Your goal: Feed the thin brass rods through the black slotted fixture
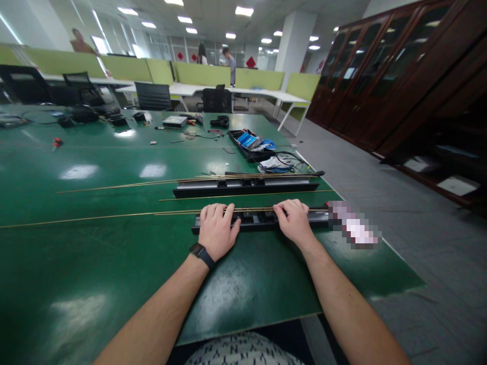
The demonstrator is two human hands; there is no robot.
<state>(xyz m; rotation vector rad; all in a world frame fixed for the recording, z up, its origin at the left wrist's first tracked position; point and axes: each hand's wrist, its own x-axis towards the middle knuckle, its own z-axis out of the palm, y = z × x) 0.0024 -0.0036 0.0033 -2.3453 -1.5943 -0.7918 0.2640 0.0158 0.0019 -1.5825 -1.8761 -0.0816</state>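
Note:
In front of me on the green table lies a long black rail (262,226) with a silvery inner face and dark blocks along it. Thin brass-coloured rods (114,218) run along its far side and stick out well to the left. My left hand (217,233), with a dark band on the wrist, is closed over the rail's left part, fingers at the far edge and thumb on the near side. Toward the right end, my right hand (296,221) pinches a rod between thumb and forefinger, its other fingers curled over the rail.
Behind lies a second black rail (243,190) with rods on it; a single rod (243,196) lies between the rails. A black tray (247,152) with blue items, gloves (276,163) and a pixelated patch (353,225) are to the right. Electronics and people are farther back.

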